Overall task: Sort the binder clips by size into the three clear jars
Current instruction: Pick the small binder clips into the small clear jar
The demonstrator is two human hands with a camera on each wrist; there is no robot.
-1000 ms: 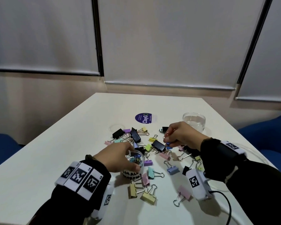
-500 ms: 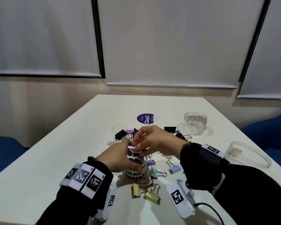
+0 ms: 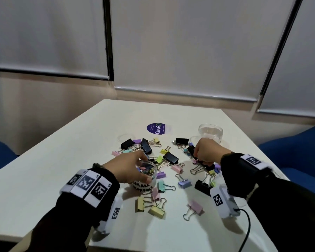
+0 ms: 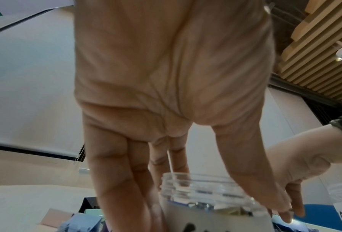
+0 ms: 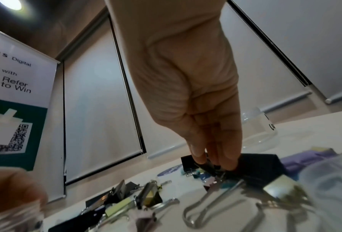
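My left hand (image 3: 144, 169) grips the rim of a small clear jar (image 3: 144, 186) labelled "SMALL", which holds several tiny clips. In the left wrist view the fingers (image 4: 126, 180) and thumb wrap the jar (image 4: 205, 190). My right hand (image 3: 198, 158) reaches down into the right part of the clip pile. There its fingertips (image 5: 197, 157) pinch a small black clip (image 5: 210, 167) lying among larger ones. Binder clips (image 3: 169, 157) in black, pink, yellow, purple and mint lie scattered over the white table (image 3: 62, 170).
An empty clear jar (image 3: 210, 132) stands at the back right, just beyond my right hand. A purple round sticker (image 3: 157, 129) and a clear lid (image 3: 125, 138) lie behind the pile. Blue chairs (image 3: 298, 151) flank the table. A cable (image 3: 247, 226) trails from my right wrist.
My right hand went over the small jar half a second ago, then swung back right and came down on the clips there. My left hand has kept hold of the jar.
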